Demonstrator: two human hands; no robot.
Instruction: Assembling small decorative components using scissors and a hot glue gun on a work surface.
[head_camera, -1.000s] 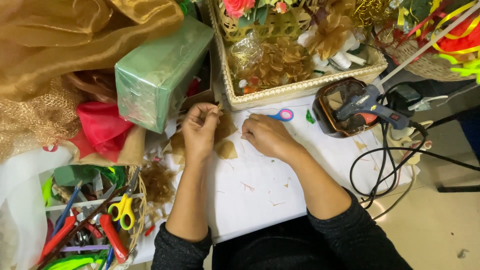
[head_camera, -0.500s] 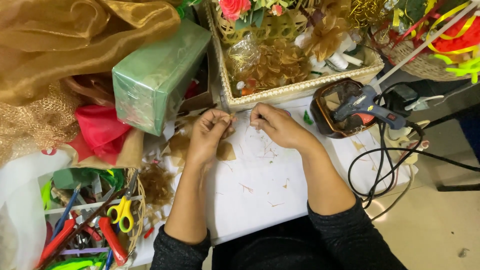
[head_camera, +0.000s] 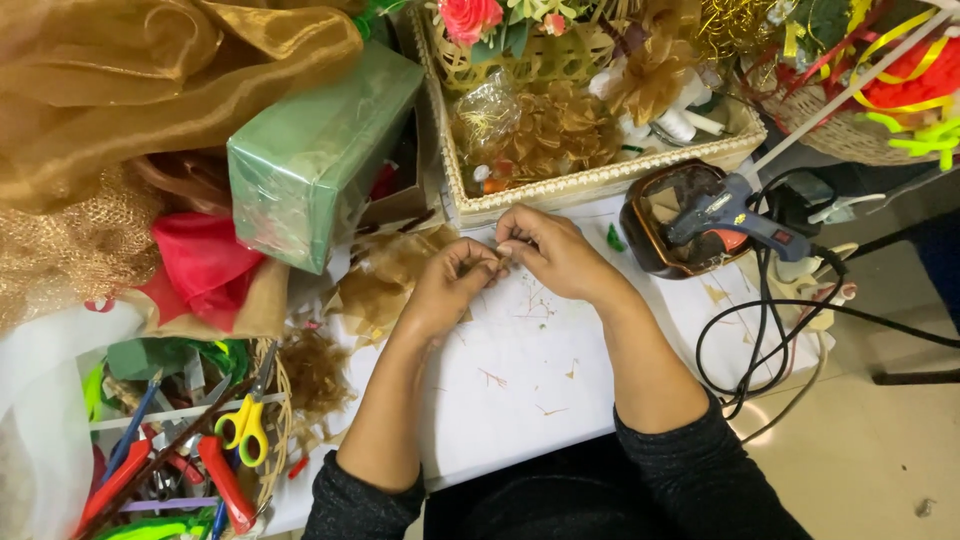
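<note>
My left hand (head_camera: 450, 285) and my right hand (head_camera: 548, 250) meet over the white tabletop (head_camera: 530, 400), fingertips pinched together on a small piece of gold-brown mesh fabric (head_camera: 385, 280). Most of the fabric lies crumpled on the table just left of my left hand. What sits exactly between the fingertips is too small to tell. Both forearms reach in from the bottom of the view, in dark sleeves.
A green wrapped foam block (head_camera: 320, 150) lies at the left. A woven tray (head_camera: 600, 180) of gold ribbon and flowers stands behind my hands. A blue glue gun (head_camera: 730, 215) rests on a brown dish, cords trailing right. Yellow scissors (head_camera: 245, 425) and tools sit bottom left.
My right hand moved left from beside the small blue-handled scissors to meet my left hand. Both hands now pinch the fabric together. The small scissors are no longer visible.
</note>
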